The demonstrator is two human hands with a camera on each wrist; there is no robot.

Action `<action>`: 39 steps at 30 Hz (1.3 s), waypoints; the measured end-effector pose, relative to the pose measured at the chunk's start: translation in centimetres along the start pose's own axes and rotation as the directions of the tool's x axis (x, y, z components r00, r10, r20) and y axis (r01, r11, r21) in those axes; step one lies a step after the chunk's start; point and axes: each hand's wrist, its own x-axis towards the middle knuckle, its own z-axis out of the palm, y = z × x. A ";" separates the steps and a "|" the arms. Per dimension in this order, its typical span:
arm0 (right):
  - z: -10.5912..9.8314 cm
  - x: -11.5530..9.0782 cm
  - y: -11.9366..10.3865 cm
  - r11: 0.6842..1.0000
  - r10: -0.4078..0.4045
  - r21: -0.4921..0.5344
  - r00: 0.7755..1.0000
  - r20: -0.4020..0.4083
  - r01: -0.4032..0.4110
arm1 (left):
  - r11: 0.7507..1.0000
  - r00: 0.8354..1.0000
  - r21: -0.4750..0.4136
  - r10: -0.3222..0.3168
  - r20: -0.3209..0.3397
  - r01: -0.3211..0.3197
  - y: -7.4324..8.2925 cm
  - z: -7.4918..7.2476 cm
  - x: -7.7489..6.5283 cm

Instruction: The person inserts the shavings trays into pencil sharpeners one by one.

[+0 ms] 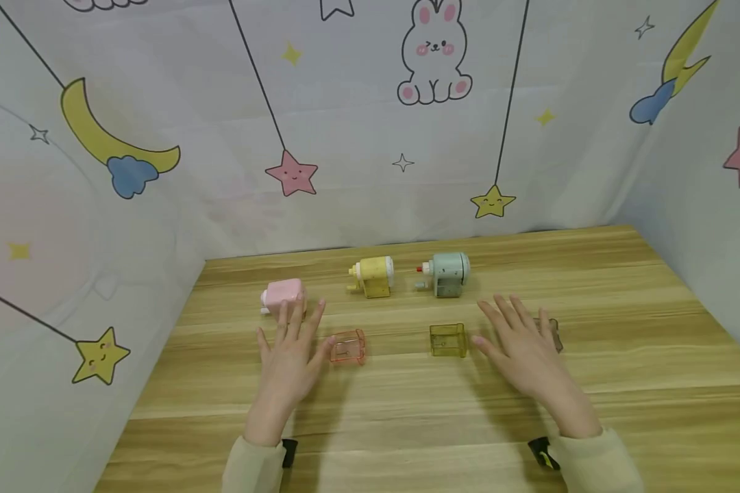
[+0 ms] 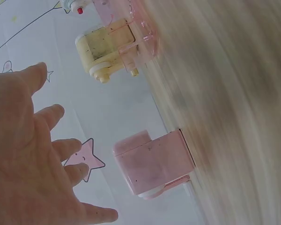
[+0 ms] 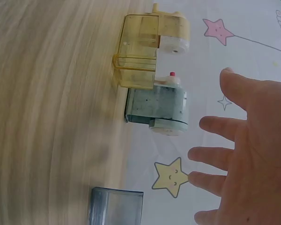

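My left hand [image 1: 288,359] hovers with fingers spread, holding nothing, just in front of a pink crank pencil sharpener [image 1: 285,293]. Right of its thumb lies a clear pink shavings drawer [image 1: 349,348]. My right hand [image 1: 524,352], also spread and holding nothing, is between a clear yellow drawer [image 1: 447,340] and a smoky grey drawer [image 1: 556,335], which its fingers partly cover in the head view. Farther back stand a yellow sharpener [image 1: 375,276] and a blue-green sharpener [image 1: 449,274] with a red tip. The right wrist view shows the grey drawer [image 3: 117,206] below the blue-green sharpener [image 3: 157,104].
The wooden table [image 1: 401,424] meets a pale curtain [image 1: 358,123] printed with stars, moons and a rabbit right behind the sharpeners. More curtain rises along the left and right sides. Black straps [image 1: 290,452] show at both sleeve cuffs.
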 end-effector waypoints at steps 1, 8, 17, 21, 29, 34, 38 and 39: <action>0.0 0.0 0.0 1.000 -0.002 -0.002 1.000 -0.001 0.002 | 1.000 1.000 -0.002 -0.001 0.003 0.001 0.0 0.0 0.0; 0.0 0.1 -0.4 1.000 -0.005 0.002 1.000 0.002 0.005 | 1.000 1.000 -0.002 -0.014 0.011 0.014 -0.2 -0.1 0.2; 0.4 0.3 -1.0 1.000 -0.027 0.009 1.000 -0.004 0.027 | 1.000 1.000 0.004 -0.016 0.001 0.016 -0.9 -0.1 0.4; 0.6 0.4 -1.0 0.999 -0.033 -0.001 0.999 -0.008 0.033 | 1.000 1.000 0.006 -0.024 -0.003 0.024 -1.2 -0.2 0.5; 0.8 0.7 -1.2 0.999 -0.038 0.000 0.999 -0.008 0.038 | 0.999 0.999 0.003 -0.042 -0.009 0.042 -2.1 -0.3 0.9; 1.0 0.9 -1.6 0.999 -0.054 0.007 0.999 -0.007 0.054 | 0.999 0.999 -0.016 -0.049 -0.014 0.049 -2.7 0.0 1.1; 1.2 1.0 -1.8 0.998 -0.057 0.008 0.998 -0.009 0.057 | 0.998 0.998 -0.025 -0.056 -0.011 0.056 -3.1 0.2 1.2; 1.2 1.0 -1.8 0.998 -0.057 0.008 0.998 -0.009 0.057 | 0.998 0.998 -0.025 -0.058 -0.011 0.058 -3.2 0.2 1.3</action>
